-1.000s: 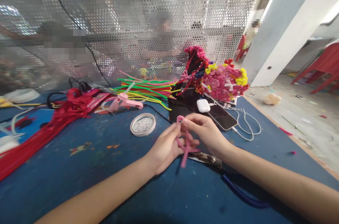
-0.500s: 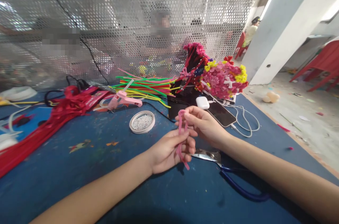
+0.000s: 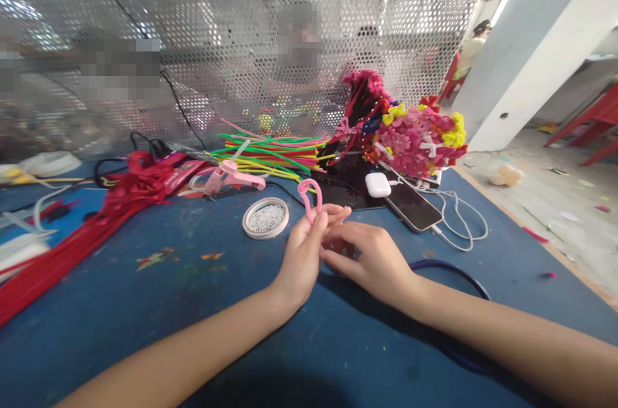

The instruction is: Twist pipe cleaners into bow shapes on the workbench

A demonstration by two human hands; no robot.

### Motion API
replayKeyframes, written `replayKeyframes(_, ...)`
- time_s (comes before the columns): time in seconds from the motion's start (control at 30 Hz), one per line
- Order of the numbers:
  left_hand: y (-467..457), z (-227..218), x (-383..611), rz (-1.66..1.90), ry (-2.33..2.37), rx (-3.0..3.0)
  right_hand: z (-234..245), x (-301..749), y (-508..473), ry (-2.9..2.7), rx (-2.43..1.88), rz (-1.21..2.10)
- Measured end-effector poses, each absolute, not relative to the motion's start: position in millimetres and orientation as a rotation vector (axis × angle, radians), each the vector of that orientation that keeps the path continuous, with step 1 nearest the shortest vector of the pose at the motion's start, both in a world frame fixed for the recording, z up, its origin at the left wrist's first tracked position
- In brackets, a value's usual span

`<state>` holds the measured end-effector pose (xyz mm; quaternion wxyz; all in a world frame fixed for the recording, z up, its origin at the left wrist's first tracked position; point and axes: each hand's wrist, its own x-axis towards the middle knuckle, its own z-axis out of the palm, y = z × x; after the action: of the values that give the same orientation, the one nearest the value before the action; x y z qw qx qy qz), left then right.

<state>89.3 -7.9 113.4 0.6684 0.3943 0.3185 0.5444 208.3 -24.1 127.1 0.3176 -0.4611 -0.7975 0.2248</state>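
Wire (image 3: pixel 319 197), pink & fuzzy, sticks up in a loop from L hand (image 3: pixel 300 257), pinched thumb-to-fingers, btwn bead dish (image 3: pixel 246 222) & phone (image 3: pixel 416 207). R hand (image 3: pixel 375 260)'s curled by L's fingers; can't tell if it's pinching anything.

Head-worn view, facing forward, down across table (image 3: pixel 183 286)

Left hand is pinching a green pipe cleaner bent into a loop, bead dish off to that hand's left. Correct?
Not quite: the pipe cleaner is pink, not green, as the head view shows. The rest stands: it is bent into a loop and pinched in the left hand, with the bead dish off to that hand's left.
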Motion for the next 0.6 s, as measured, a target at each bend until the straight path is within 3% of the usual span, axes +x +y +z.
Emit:
replayKeyframes(0.37, -2.0, 122.2, 83.8, 1.296, 0.575, 0.679, 124.9, 215.3, -15.7, -1.937, -1.284, 0.601)
replayKeyframes(0.6, 6.7, 128.9, 80.7, 1.33, 0.559, 0.368, 118.6, 211.4, -7.3, -1.501, -1.082, 1.374)
